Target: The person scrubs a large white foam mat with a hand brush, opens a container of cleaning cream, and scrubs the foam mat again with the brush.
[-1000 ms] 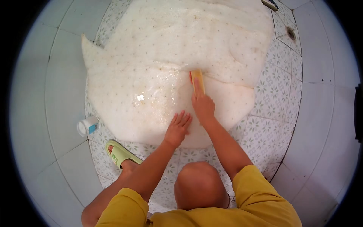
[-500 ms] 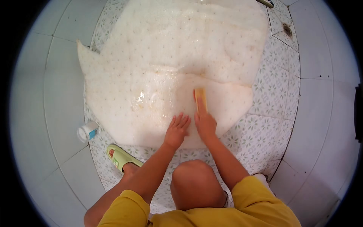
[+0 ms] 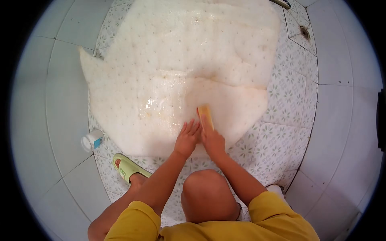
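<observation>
A large white mat [image 3: 177, 52] with small dots lies on the tiled floor, wet and shiny left of its middle. My right hand [image 3: 213, 142] grips a yellowish brush [image 3: 205, 116] with a red edge, held on the mat near its front part. Just to the left, my left hand [image 3: 187, 138] rests on the mat with its fingers spread. The two hands are close beside each other. The brush's underside is hidden.
A white jar [image 3: 93, 140] with a blue label lies on its side by the left wall. My left foot wears a green slipper [image 3: 129, 166]. A floor drain [image 3: 305, 32] is at the upper right, near a dark object [image 3: 282, 3]. Tiled walls [image 3: 333, 120] stand on both sides.
My right hand has drawn the brush down the mat towards me and slightly left, closer to my left hand. My left hand has stayed almost in place. The view has shifted slightly.
</observation>
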`<state>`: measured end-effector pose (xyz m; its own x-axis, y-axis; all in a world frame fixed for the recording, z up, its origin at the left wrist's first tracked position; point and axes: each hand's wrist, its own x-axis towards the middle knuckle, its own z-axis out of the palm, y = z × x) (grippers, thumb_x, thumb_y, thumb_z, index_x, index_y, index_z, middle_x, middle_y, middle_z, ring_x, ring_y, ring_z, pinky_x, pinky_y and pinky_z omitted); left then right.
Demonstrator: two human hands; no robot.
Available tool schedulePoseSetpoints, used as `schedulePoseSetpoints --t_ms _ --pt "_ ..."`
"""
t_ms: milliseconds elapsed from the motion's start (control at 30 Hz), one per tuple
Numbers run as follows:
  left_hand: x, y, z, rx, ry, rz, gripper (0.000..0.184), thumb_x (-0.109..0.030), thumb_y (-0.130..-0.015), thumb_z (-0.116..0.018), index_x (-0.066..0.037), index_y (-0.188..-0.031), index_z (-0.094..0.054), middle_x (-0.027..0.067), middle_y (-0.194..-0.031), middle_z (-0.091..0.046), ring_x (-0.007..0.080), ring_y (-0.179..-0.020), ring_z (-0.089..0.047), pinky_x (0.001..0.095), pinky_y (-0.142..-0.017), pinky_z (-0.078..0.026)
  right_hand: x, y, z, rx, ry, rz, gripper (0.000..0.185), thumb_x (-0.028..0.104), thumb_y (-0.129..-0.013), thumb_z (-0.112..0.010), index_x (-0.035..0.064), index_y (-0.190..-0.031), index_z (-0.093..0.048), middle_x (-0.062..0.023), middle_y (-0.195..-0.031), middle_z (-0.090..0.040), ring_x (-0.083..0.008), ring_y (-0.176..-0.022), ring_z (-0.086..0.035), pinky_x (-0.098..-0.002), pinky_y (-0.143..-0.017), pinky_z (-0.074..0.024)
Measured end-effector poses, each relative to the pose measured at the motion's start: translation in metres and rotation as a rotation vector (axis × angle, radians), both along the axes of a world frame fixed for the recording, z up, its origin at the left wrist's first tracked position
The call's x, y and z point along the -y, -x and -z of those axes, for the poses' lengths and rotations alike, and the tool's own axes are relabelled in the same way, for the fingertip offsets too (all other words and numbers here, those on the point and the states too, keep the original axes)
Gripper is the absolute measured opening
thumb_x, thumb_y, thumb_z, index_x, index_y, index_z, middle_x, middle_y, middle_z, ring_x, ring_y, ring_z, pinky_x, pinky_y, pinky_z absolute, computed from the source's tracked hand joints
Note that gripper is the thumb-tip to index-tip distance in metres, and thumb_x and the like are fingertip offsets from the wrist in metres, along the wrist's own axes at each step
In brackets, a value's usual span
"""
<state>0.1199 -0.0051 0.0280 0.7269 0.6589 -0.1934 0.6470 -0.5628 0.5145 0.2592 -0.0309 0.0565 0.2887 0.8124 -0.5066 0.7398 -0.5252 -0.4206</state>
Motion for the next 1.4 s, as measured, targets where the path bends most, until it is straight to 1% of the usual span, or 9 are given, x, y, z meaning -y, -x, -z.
schedulePoseSetpoints --t_ms 67,200,267,500,667,900,1133,1300,1400 --pt "0.001 0.001 0.005 -0.002 -0.052 0.012 0.059 -0.009 -0.073 -0.070 -0.003 -0.129 -0.052 0.0090 -0.138 -0.049 0.0293 -0.137 -0.033 0.0459 -0.114 -0.025 0.018 0.006 0.016 0.040 -0.167 0.002 0.063 0.028 -0.090 -0.052 0.0277 -0.147 -0.026 -0.0181 -0.076 -0.065 -0.0377 -0.064 -0.063 -0.0484 -0.062 -0.0512" --pt "0.000 0.000 -0.002 -0.080 -0.052 0.057 0.058 -0.008 -0.073 -0.069 -0.002 -0.129 -0.053 0.0092 -0.138 -0.049 0.0294 -0.137 -0.032 0.0456 -0.114 -0.025 -0.073 -0.013 0.011 0.062 -0.067 -0.033 0.062 0.029 -0.090 -0.052 0.0288 -0.147 -0.026 -0.0174 -0.077 -0.065 -0.0364 -0.064 -0.063 -0.0477 -0.061 -0.0516" --pt "0.000 0.001 -0.001 0.052 -0.038 -0.012 0.056 -0.011 -0.069 -0.074 -0.004 -0.122 -0.058 0.0094 -0.136 -0.051 0.0302 -0.135 -0.036 0.0469 -0.111 -0.030 -0.099 -0.012 0.006 0.128 -0.129 0.019 0.061 0.029 -0.091 -0.051 0.0294 -0.147 -0.027 -0.0175 -0.076 -0.065 -0.0359 -0.064 -0.063 -0.0472 -0.061 -0.0519" --pt "0.003 0.005 0.006 0.012 -0.046 0.027 0.057 -0.012 -0.073 -0.071 -0.001 -0.127 -0.054 0.0100 -0.138 -0.049 0.0295 -0.137 -0.031 0.0455 -0.114 -0.024 -0.001 0.000 0.017 0.104 -0.169 -0.075 0.062 0.028 -0.088 -0.056 0.0307 -0.145 -0.031 -0.0139 -0.063 -0.063 -0.0336 -0.056 -0.063 -0.0452 -0.052 -0.0517" --pt "0.002 0.003 -0.003 0.099 -0.046 -0.004 0.051 -0.011 -0.070 -0.073 -0.002 -0.118 -0.060 0.0105 -0.136 -0.050 0.0302 -0.136 -0.034 0.0468 -0.112 -0.028 -0.102 -0.018 0.018 0.172 -0.234 -0.038 0.060 0.029 -0.091 -0.050 0.0306 -0.147 -0.027 -0.0175 -0.071 -0.064 -0.0363 -0.060 -0.062 -0.0470 -0.057 -0.0519" --pt "-0.003 0.011 -0.006 0.100 -0.095 0.045 0.045 -0.009 -0.074 -0.070 -0.003 -0.117 -0.060 0.0094 -0.136 -0.050 0.0299 -0.135 -0.035 0.0454 -0.113 -0.028 0.004 0.008 0.003 0.064 -0.133 -0.117 0.063 0.028 -0.090 -0.053 0.0306 -0.147 -0.027 -0.0158 -0.068 -0.063 -0.0345 -0.058 -0.062 -0.0459 -0.055 -0.0512" --pt "0.004 0.027 -0.007 0.037 -0.055 0.121 0.054 -0.013 -0.076 -0.069 -0.005 -0.127 -0.054 0.0075 -0.139 -0.048 0.0271 -0.135 -0.035 0.0444 -0.113 -0.026 -0.093 -0.011 0.014 0.134 -0.184 -0.051 0.066 0.027 -0.088 -0.053 0.0296 -0.148 -0.026 -0.0174 -0.075 -0.065 -0.0371 -0.059 -0.062 -0.0482 -0.056 -0.0517" --pt "0.005 0.032 -0.017 -0.051 -0.007 -0.104 0.067 -0.017 -0.073 -0.072 -0.005 -0.134 -0.047 0.0070 -0.141 -0.045 0.0260 -0.136 -0.035 0.0445 -0.114 -0.024 0.019 0.013 0.001 0.015 -0.151 -0.148 0.068 0.025 -0.086 -0.056 0.0307 -0.147 -0.027 -0.0181 -0.072 -0.065 -0.0363 -0.060 -0.063 -0.0481 -0.056 -0.0516" --pt "0.008 0.037 -0.013 -0.017 -0.016 -0.179 0.074 -0.019 -0.071 -0.074 -0.005 -0.136 -0.044 0.0077 -0.142 -0.044 0.0261 -0.137 -0.033 0.0453 -0.114 -0.024 0.002 0.007 0.003 -0.032 -0.189 -0.153 0.065 0.021 -0.085 -0.057 0.0302 -0.145 -0.033 -0.0194 -0.072 -0.065 -0.0361 -0.065 -0.065 -0.0479 -0.059 -0.0517"
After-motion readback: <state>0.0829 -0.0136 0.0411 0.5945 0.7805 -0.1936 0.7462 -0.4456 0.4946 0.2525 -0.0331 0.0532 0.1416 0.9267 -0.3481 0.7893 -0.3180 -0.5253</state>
